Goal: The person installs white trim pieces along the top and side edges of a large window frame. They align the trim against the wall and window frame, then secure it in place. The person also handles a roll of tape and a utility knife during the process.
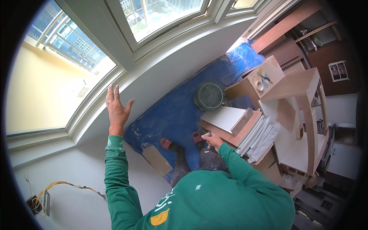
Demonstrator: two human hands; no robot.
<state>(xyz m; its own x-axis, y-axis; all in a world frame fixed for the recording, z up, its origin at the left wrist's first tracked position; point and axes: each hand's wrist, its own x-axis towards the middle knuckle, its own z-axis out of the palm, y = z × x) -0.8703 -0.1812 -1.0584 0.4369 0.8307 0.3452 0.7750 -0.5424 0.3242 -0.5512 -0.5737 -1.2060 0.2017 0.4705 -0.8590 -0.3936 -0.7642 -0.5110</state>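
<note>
My left hand (118, 109) is raised with its fingers stretched out and the thumb apart, holding nothing. It is at the white window sill (132, 78), over the edge of the white wall; I cannot tell whether the palm touches it. Low in front of my body, my right hand (214, 142) is closed round a slim, dark, pen-like stick (210, 133), whose upper end shows above the fingers. Beside this hand, on the right, lies a stack of boards, with a white panel (222, 116) on top.
A blue sheet (153, 124) covers the floor under my feet, with a dark round bucket (209, 96) on it. Wooden cabinet frames (293, 86) crowd the right, a tape roll (259, 86) on one. Yellow wires (57, 183) stick out of the wall at lower left.
</note>
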